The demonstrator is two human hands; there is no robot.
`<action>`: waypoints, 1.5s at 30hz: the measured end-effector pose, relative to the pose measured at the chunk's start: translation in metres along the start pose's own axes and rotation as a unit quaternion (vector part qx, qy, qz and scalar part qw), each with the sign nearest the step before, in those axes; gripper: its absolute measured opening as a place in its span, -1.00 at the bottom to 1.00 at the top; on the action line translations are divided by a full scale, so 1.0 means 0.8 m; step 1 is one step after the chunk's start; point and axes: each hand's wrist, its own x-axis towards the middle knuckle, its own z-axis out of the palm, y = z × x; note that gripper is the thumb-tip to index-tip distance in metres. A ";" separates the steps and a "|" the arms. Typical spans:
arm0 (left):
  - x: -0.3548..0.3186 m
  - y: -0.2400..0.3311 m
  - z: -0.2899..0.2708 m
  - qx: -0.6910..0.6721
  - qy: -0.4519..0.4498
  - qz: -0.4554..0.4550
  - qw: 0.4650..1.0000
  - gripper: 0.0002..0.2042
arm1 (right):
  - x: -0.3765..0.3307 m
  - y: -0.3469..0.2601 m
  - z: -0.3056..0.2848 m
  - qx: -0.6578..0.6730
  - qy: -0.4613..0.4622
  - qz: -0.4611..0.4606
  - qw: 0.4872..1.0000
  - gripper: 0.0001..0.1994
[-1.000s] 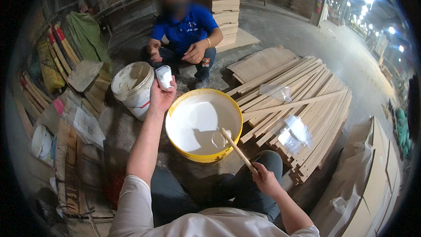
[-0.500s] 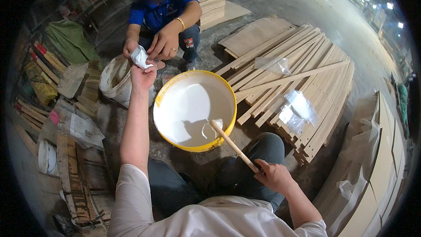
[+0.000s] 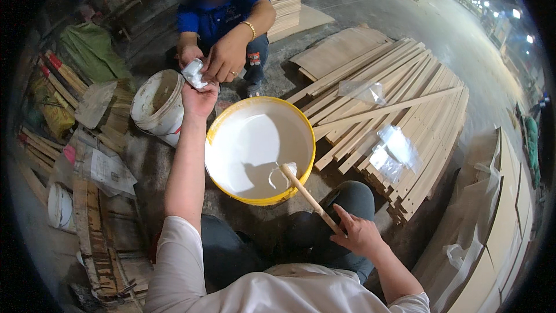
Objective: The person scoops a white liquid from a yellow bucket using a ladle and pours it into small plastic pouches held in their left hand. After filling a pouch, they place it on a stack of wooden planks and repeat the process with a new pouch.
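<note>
A yellow-rimmed bucket (image 3: 313, 133) of white, creamy liquid stands between my knees. Across its near right rim leans a wooden stick (image 3: 315, 204), its tip coated in white. The stick's lower end is in my right hand (image 3: 362, 235), with the index finger stretched along it. My left hand (image 3: 200, 99) reaches past the bucket's left side, palm up, its fingers at the lower end of a small crumpled plastic bag (image 3: 194, 71) with white contents. A co-worker in a blue shirt (image 3: 223, 8) squats opposite, both hands on the same bag. My left fingertips are partly hidden there.
A used white bucket (image 3: 155, 104) stands left of the full one. On the right lies a pile of wooden strips (image 3: 425, 104) with clear plastic bags (image 3: 395, 149) on top. Brushes (image 3: 63, 78) and boards (image 3: 104, 226) fill the left; wrapped panels (image 3: 492, 214) stand far right.
My left hand, the bag and the co-worker's hands have shifted slightly right in view. My right index finger has straightened along the stick, which stays leaning on the rim.
</note>
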 end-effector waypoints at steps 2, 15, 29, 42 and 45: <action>0.000 0.006 -0.003 0.003 0.029 0.029 0.999 -0.71 | 0.001 -0.004 -0.002 -0.011 -0.006 0.003 1.000 -0.25; 0.000 -0.003 -0.006 0.042 0.086 0.095 0.991 -0.71 | 0.006 -0.006 -0.010 0.024 0.017 0.028 0.999 -0.25; -0.010 -0.010 -0.007 0.044 0.111 0.121 0.985 -0.67 | 0.212 -0.159 -0.144 0.478 0.010 -0.193 0.857 -0.73; -0.019 -0.007 -0.003 0.000 0.039 0.125 0.991 -0.70 | 0.284 -0.216 -0.123 0.678 -0.139 -0.137 0.708 -0.76; -0.020 -0.009 0.000 -0.014 0.021 0.115 0.993 -0.68 | 0.282 -0.206 -0.126 0.678 -0.117 -0.122 0.716 -0.75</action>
